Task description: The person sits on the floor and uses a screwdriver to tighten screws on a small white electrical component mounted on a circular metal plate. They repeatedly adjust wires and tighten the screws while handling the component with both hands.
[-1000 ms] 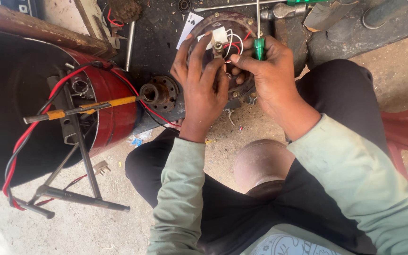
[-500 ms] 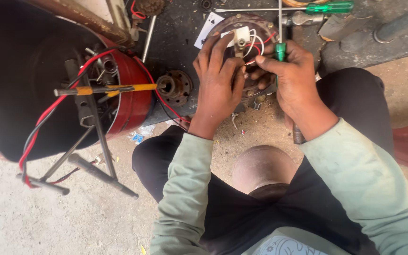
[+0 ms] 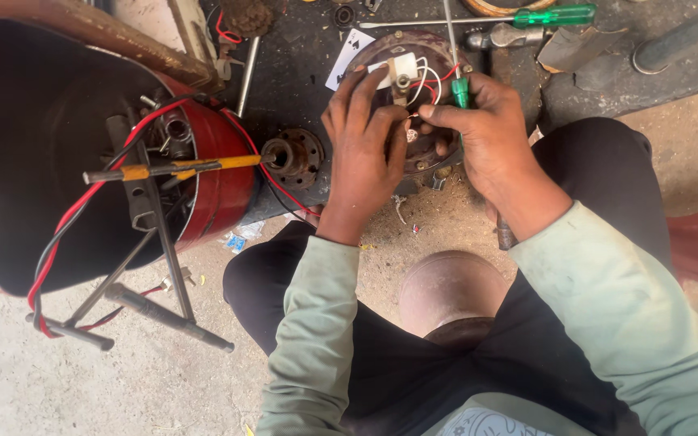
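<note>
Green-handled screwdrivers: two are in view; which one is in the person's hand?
The upright one gripped by the right hand over the round motor part. The other lies flat, untouched, at the top.

Even daylight, soft shadows, sharp focus, slight wide-angle stretch at edges.

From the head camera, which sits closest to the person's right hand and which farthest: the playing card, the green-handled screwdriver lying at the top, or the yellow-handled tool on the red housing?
From the right hand:
1. Green-handled screwdriver, just above, at the top edge.
2. Playing card, up-left, past the left hand.
3. Yellow-handled tool, far left, across the red housing.
</note>
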